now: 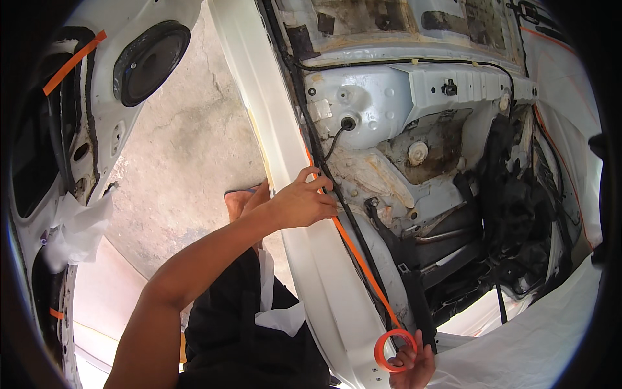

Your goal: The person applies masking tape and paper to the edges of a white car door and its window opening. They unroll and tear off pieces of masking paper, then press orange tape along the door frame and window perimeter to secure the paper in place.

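My left hand [304, 201] rests on the inner edge of a white car door sill [327, 259], its fingers curled over an orange tape strip [361, 258]. Below it, the strip stretches along the sill's edge down to an orange tape roll [381, 350]. My right hand [414, 364] grips that roll near the lower edge of the view, with fingers through and around the ring. Above my left hand, a short length of tape continues along the edge, beside a black rubber seal [304, 110]. My left fingertips partly hide the tape beneath them.
An open white door with a round black speaker [153, 63] stands at the left. Right of the sill lies the stripped car floor [372, 178], with a black cable, seat belt parts and a dark wiring bundle [505, 175]. White sheeting [525, 334] covers the lower right.
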### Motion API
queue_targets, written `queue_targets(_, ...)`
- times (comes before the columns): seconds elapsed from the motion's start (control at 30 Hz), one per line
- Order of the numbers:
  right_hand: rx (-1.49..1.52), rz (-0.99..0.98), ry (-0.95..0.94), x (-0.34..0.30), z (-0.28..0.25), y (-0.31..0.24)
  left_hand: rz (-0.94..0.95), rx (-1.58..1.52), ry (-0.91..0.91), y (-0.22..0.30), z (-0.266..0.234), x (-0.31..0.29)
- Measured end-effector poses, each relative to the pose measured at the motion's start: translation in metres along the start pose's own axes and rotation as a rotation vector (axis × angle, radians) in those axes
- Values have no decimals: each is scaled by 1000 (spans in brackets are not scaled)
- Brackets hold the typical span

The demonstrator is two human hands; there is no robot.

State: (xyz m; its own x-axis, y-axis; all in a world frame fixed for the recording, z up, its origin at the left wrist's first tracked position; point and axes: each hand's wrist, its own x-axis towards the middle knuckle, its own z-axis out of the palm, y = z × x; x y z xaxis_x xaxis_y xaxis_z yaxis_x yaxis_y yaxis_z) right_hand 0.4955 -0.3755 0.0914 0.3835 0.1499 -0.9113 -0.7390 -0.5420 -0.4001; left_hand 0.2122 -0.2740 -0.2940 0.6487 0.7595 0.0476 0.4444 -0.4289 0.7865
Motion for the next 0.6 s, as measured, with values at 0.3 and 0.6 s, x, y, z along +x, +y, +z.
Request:
queue_targets(0.3, -29, 22, -50, 1, -4, -2, -67, 49, -96, 11, -3, -2)
queue_targets(0.6, 14, 61, -98, 3, -5, -4, -61, 22, -124, 66, -17, 13)
